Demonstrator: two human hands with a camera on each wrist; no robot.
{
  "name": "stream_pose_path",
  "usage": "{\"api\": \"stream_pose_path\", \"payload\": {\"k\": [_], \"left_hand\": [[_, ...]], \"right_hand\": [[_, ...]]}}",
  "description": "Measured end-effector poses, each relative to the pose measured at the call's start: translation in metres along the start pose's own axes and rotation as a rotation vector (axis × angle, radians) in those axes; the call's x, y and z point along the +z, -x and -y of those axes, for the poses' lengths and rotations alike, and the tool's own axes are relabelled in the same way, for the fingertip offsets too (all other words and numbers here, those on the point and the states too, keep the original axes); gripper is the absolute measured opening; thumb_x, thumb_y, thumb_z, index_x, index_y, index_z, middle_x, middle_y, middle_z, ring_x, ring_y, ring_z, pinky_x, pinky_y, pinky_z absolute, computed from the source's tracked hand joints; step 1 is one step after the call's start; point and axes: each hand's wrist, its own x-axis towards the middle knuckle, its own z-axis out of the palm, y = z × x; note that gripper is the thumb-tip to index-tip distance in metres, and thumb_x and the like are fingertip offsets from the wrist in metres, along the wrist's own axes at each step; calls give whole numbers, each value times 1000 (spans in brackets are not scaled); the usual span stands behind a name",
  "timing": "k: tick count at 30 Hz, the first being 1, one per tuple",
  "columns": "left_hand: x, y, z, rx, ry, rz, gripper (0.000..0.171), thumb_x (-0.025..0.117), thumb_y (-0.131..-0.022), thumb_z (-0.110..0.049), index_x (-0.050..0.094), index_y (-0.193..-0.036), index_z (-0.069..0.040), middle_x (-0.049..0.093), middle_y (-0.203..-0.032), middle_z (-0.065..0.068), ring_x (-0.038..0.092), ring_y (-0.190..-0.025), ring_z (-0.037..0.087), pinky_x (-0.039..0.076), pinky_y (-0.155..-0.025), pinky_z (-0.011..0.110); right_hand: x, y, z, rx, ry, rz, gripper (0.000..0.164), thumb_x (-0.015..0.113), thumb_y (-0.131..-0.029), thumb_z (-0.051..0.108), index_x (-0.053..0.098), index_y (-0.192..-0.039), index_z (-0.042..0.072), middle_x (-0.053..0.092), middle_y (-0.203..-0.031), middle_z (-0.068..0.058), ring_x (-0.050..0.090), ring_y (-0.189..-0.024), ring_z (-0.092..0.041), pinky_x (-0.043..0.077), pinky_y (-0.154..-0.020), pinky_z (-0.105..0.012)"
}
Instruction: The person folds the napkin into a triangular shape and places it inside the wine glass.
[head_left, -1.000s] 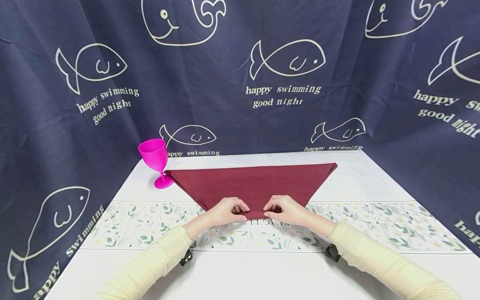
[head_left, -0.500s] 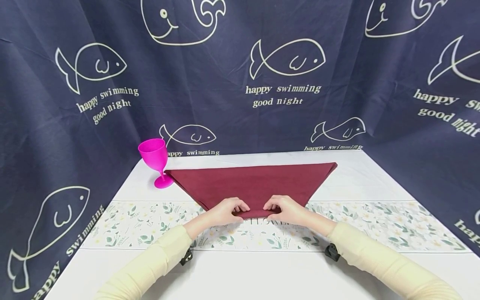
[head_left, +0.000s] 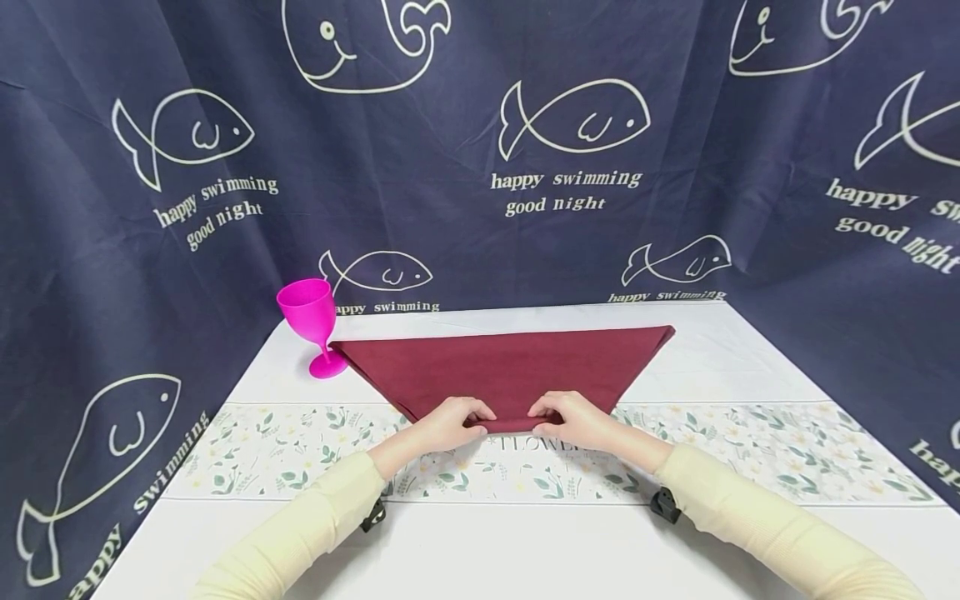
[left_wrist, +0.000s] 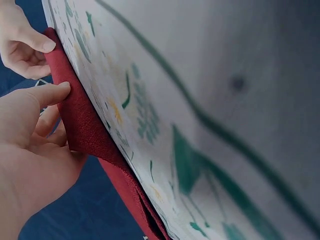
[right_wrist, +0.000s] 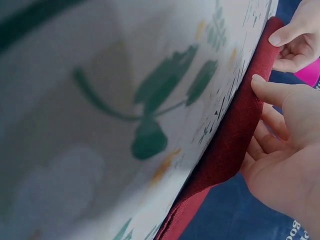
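A dark red cloth napkin [head_left: 495, 367] lies folded on the table, wide along its far edge and narrowing toward me. Its near edge is turned over into a narrow roll. My left hand [head_left: 452, 423] pinches the left part of that roll between thumb and fingers. On the right part, my right hand [head_left: 576, 419] grips in the same way, a short gap from the left. The left wrist view shows the left thumb on the near face of the red fabric [left_wrist: 82, 115]. In the right wrist view the right thumb presses the rolled fabric [right_wrist: 235, 125].
A bright pink goblet [head_left: 309, 317] stands upright at the back left, its foot beside the napkin's left corner. A floral runner [head_left: 300, 450] crosses the white table [head_left: 480, 550]. Dark blue curtains [head_left: 465, 167] with fish drawings enclose the back and sides.
The rolled near edge has turned slightly away from me, and more of the lettering on the runner shows. Both hands keep nearly the same place on the napkin. The goblet has not moved.
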Motion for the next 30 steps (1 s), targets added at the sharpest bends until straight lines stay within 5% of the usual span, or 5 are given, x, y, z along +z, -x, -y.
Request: {"api": "stream_pose_path", "payload": {"k": [13, 30], "left_hand": [[-1, 0, -2, -44, 48, -23, 17, 60, -90, -7, 66, -106, -4, 69, -98, 6, 64, -94, 17, 52, -84, 29], [-2, 2, -3, -52, 54, -10, 14, 61, -89, -8, 67, -102, -8, 70, -94, 3, 64, -87, 14, 51, -76, 24]], "right_hand": [[-3, 1, 4, 38, 64, 11, 18, 66, -87, 14, 68, -102, 4, 69, -96, -4, 61, -92, -22, 49, -83, -38], [-3, 1, 5, 1, 48, 10, 15, 62, -89, 11, 69, -101, 4, 69, -94, -6, 63, -86, -20, 51, -77, -33]]}}
